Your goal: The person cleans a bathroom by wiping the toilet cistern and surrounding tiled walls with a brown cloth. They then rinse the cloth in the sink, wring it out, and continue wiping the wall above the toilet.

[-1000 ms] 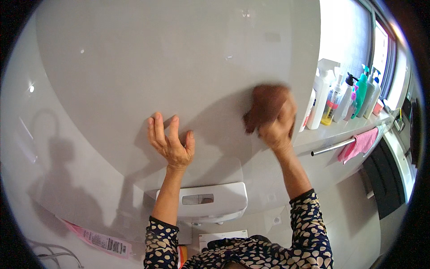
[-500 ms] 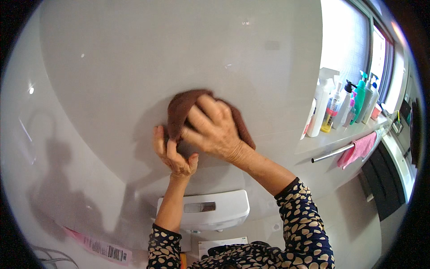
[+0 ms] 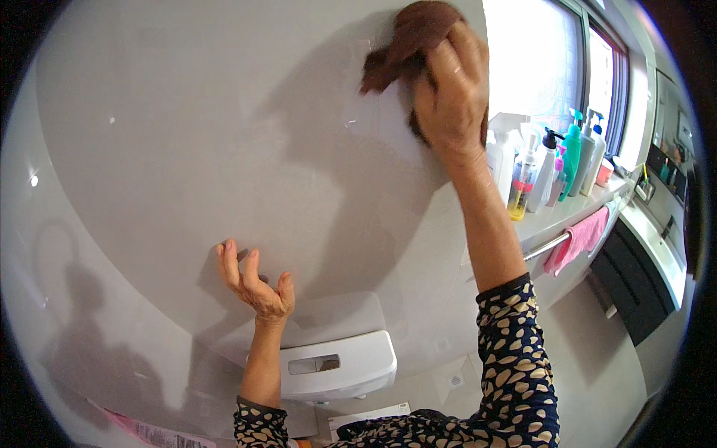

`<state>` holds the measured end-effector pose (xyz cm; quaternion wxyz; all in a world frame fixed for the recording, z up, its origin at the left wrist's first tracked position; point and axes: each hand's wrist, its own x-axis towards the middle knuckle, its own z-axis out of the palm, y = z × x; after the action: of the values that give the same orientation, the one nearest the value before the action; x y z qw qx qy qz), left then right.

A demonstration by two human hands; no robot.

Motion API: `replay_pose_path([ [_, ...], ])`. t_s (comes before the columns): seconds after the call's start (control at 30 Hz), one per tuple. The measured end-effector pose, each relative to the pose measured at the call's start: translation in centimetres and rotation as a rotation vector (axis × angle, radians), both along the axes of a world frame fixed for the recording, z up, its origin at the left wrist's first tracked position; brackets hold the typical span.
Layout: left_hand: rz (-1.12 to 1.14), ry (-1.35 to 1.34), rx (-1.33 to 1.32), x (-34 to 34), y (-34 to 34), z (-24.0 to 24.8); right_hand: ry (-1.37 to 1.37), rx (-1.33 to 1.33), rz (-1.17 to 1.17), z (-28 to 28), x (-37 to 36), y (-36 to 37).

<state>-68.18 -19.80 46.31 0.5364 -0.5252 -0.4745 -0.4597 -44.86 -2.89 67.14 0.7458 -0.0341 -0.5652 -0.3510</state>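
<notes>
A dark brown cloth is bunched in my right hand, pressed against the glossy pale wall high up near the window's edge. Part of the cloth hangs loose to the left of my fingers, and some of it is hidden behind the hand. Lower down and to the left, my left hand is raised in front of the wall with its fingers apart and nothing in it. Below that hand is a white toilet tank with a recessed flush plate on its lid.
Several pump and spray bottles crowd the window ledge at right. Beneath them a metal rail carries a pink towel. A dark cabinet with a white basin stands at far right. A pink package lies at lower left.
My right hand has carried the cloth up and to the right along the wall, toward the window. My left hand, once close beside the cloth, is now well apart from it.
</notes>
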Motion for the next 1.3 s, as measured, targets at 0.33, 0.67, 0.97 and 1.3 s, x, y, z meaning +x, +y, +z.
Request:
replay_pose_path([
  [0.33,0.03,-0.012,-0.01,0.5,0.4,0.0,0.011,-0.042,0.01,-5.0,0.6,1.1],
  [0.67,0.056,0.003,0.004,0.5,0.7,0.1,-0.737,-0.002,0.089,-15.1,0.0,-3.1],
  [0.97,0.04,-0.01,0.03,-0.3,0.4,-0.4,0.053,-0.151,0.016,-5.3,-5.5,-4.9],
  [1.3,0.024,-0.072,0.067,0.6,0.7,-0.5,-0.271,0.009,0.222,-5.0,-16.4,-11.0],
])
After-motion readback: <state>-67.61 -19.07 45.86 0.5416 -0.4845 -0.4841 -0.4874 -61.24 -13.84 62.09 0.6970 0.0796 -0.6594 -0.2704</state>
